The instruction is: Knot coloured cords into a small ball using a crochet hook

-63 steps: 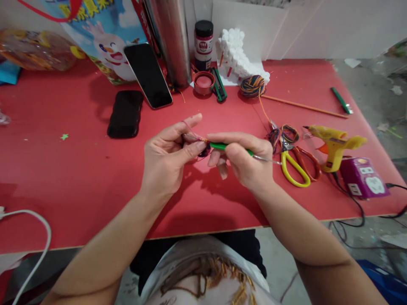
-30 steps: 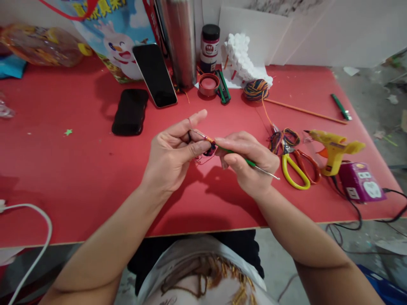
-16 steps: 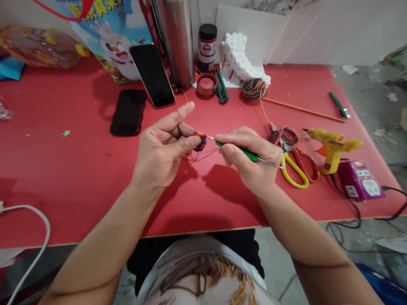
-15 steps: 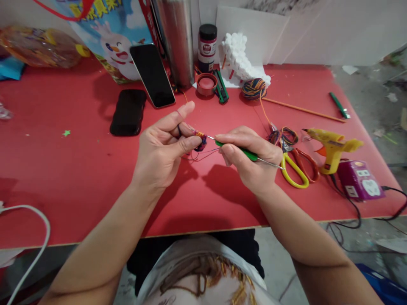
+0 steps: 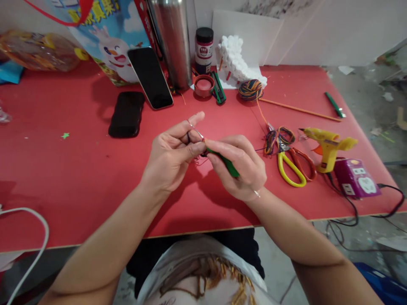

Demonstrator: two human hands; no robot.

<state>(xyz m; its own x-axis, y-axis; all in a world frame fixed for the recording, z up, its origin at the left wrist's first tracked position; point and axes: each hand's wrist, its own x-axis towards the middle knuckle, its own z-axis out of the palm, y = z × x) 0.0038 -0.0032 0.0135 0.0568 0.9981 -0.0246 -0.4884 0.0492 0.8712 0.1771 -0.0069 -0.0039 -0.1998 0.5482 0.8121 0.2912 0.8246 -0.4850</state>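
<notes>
My left hand (image 5: 173,154) pinches a small piece of dark, multicoloured crochet work (image 5: 204,154), mostly covered by my fingers. Its index finger is raised, with yarn looped round it. My right hand (image 5: 240,163) is closed on a green-handled crochet hook (image 5: 229,166), whose metal tip shows beyond the left thumb, close to the raised finger. The fingertips of both hands meet at the work. A ball of multicoloured yarn (image 5: 251,90) lies behind them, and a loose yarn bundle (image 5: 280,139) rests to the right.
On the red table (image 5: 79,186) are scissors (image 5: 291,171), a yellow glue gun (image 5: 329,146), a purple power box (image 5: 358,178) and two phones (image 5: 126,114). Farther back stand a steel flask (image 5: 174,44), a jar (image 5: 204,51) and a patterned bag (image 5: 111,46). A white cable (image 5: 46,228) hangs at left.
My right hand has moved left against my left fingertips and turned, tilting the hook more steeply. The hook's tip now reaches up toward the raised left index finger.
</notes>
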